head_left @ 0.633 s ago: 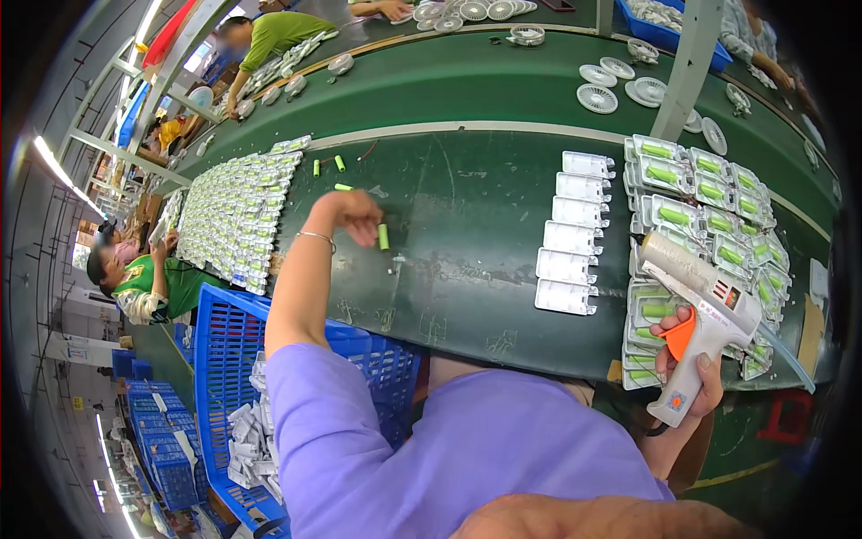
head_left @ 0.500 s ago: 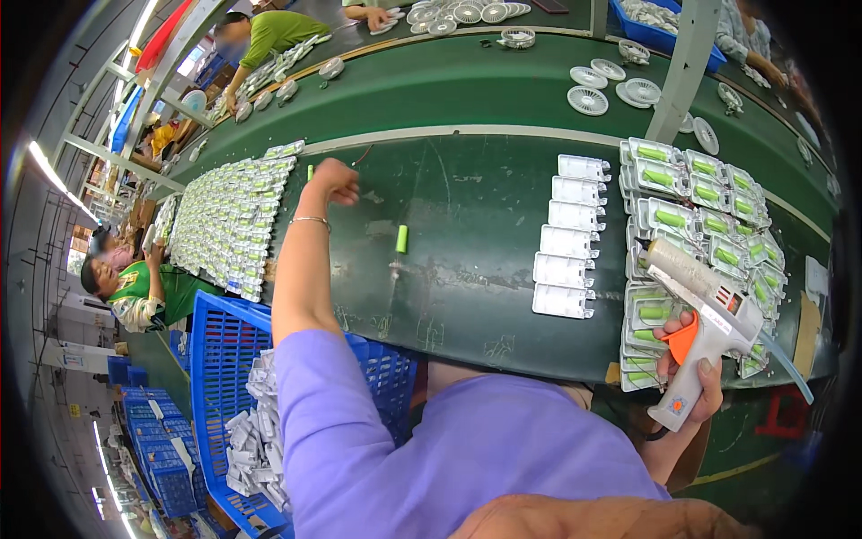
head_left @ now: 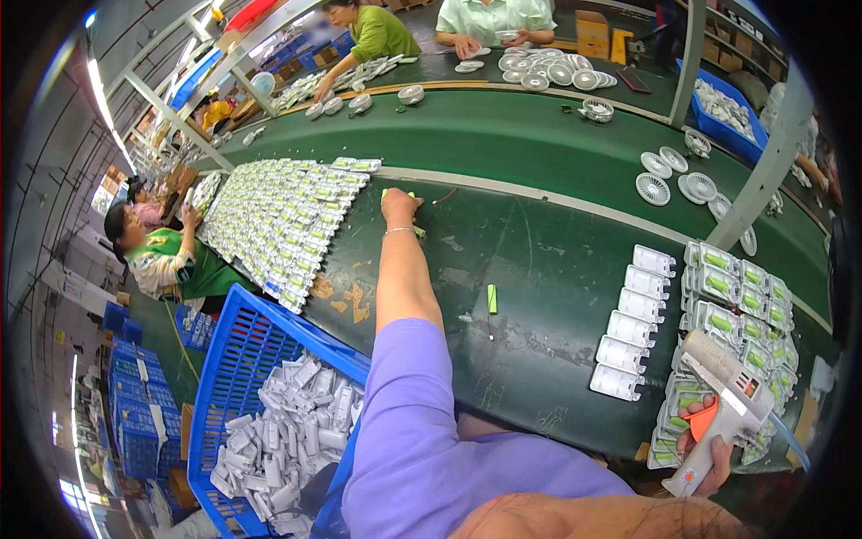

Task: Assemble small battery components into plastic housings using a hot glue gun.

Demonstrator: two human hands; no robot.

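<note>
My left hand (head_left: 400, 208) reaches to the far side of the dark green bench, its fingers closed around small green battery cells (head_left: 419, 232), whose ends show beside it. How many it holds is hidden. A single green battery cell (head_left: 492, 299) with a thin wire lies apart on the bench, nearer me. My right hand (head_left: 716, 460) grips the handle of a grey-white hot glue gun (head_left: 732, 382) with an orange trigger. The gun is over white casings fitted with green cells (head_left: 718, 282), stacked at the right. Left of them runs a column of white casings (head_left: 632, 329) without cells.
Many filled casings (head_left: 278, 216) cover the bench at left. A blue basket (head_left: 242, 359) of white plastic parts stands by my left side. Beyond the bench runs a green conveyor (head_left: 521, 135) with round white grilles (head_left: 653, 189). A metal post (head_left: 763, 171) rises at right; co-workers sit opposite and left.
My left hand has gone from hanging loosely above the bench to closing around green battery cells at its far side. The view has swung left; the glue gun stays in my right hand.
</note>
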